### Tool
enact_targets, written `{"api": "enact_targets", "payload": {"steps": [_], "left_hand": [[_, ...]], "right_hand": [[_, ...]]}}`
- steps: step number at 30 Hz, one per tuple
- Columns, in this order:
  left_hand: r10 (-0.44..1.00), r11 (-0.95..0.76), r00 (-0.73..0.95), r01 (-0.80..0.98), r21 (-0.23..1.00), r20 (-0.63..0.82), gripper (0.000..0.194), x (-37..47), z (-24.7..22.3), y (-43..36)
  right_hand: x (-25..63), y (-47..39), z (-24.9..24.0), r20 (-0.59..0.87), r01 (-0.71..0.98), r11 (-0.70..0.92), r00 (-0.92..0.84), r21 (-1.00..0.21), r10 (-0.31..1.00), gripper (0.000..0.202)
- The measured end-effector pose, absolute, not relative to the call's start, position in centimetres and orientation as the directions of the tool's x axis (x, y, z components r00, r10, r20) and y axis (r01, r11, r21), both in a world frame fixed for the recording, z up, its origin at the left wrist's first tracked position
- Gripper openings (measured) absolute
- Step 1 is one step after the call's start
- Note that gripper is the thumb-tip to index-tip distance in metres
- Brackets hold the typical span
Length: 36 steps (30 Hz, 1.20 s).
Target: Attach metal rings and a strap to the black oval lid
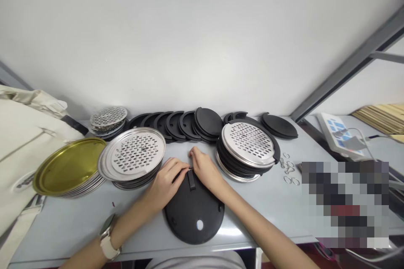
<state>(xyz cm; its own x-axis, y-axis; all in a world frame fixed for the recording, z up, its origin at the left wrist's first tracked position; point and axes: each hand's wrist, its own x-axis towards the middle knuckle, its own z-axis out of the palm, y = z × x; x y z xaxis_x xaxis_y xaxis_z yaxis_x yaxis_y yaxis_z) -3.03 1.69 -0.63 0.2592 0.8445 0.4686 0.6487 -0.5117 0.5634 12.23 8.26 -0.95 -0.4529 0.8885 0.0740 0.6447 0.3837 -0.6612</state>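
A round black disc [194,214] lies on the grey table in front of me, with a short black strap [192,180] standing at its far edge and a white round spot near its near edge. At the strap's top end, my left hand [172,176] is closed in a pinch. A thin metal piece [190,168] shows between the fingertips; whether it is a ring I cannot tell. Close against it from the other side, my right hand [203,166] has its fingers curled in, and they partly hide what it grips. A watch [109,235] is on my left wrist.
Grater plates with metal rims [134,153] are stacked left, beside gold-coloured round trays [69,166]. Another grater stack [248,145] stands right, near loose metal rings [288,169]. Black discs [210,122] line the wall. A pale bag [22,134] is far left; a white device [337,132] far right.
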Motion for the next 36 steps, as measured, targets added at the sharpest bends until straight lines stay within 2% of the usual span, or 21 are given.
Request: {"api": "enact_targets", "payload": {"steps": [7, 13, 25, 36], "left_hand": [[0.851, -0.515, 0.306, 0.642, 0.568, 0.427, 0.016, -3.32, 0.10, 1.76], [0.843, -0.531, 0.326, 0.633, 0.563, 0.428, 0.015, -3.38, 0.33, 1.73], [0.819, -0.562, 0.374, 0.672, 0.482, 0.435, 0.017, -3.76, 0.36, 1.68], [0.808, -0.572, 0.303, 0.612, 0.547, 0.505, 0.017, -3.55, -0.43, 1.85]], "right_hand": [[12.27, 8.07, -0.47, 0.119, 0.636, 0.403, -0.441, -0.658, 0.890, 0.017], [12.22, 7.87, -0.20, 0.174, 0.617, 0.441, -0.445, -0.652, 0.879, 0.022], [12.25, 7.92, -0.13, 0.160, 0.628, 0.437, -0.447, -0.644, 0.880, 0.020], [12.14, 8.15, -0.79, 0.126, 0.659, 0.415, -0.440, -0.627, 0.889, 0.020]]}}
